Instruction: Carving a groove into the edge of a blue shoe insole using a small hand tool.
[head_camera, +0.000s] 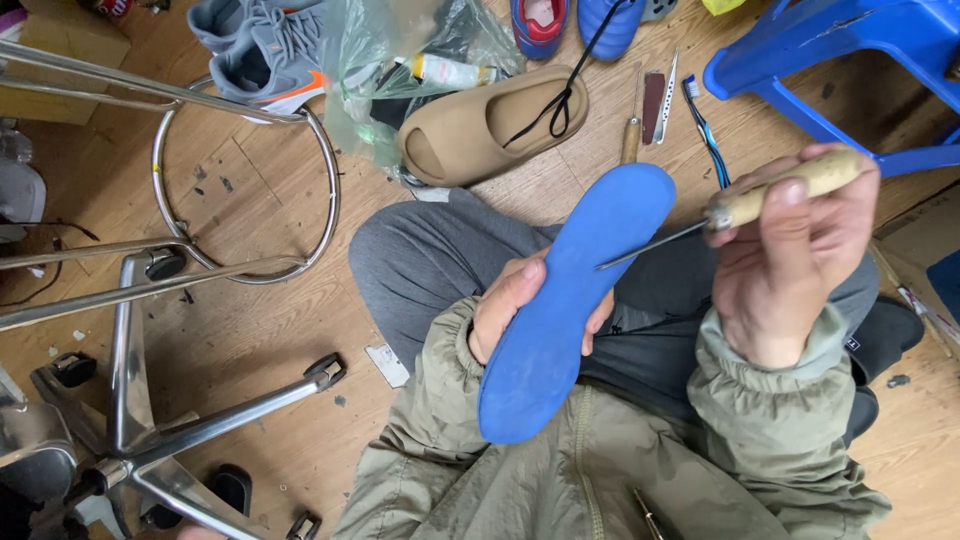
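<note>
Blue insole (570, 300) in left hand (505, 305); right hand (790, 250) grips awl (740, 205), probably touching.

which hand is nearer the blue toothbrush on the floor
Right. The right hand, gripping a wooden-handled awl, is just beside the toothbrush. The left hand holds the blue sole farther off.

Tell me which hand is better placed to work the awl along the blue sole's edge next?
Right, probably. The right hand already grips the wooden-handled awl, its metal tip touching the blue sole at the edge. The left hand is wrapped around the sole, steadying it.
</note>
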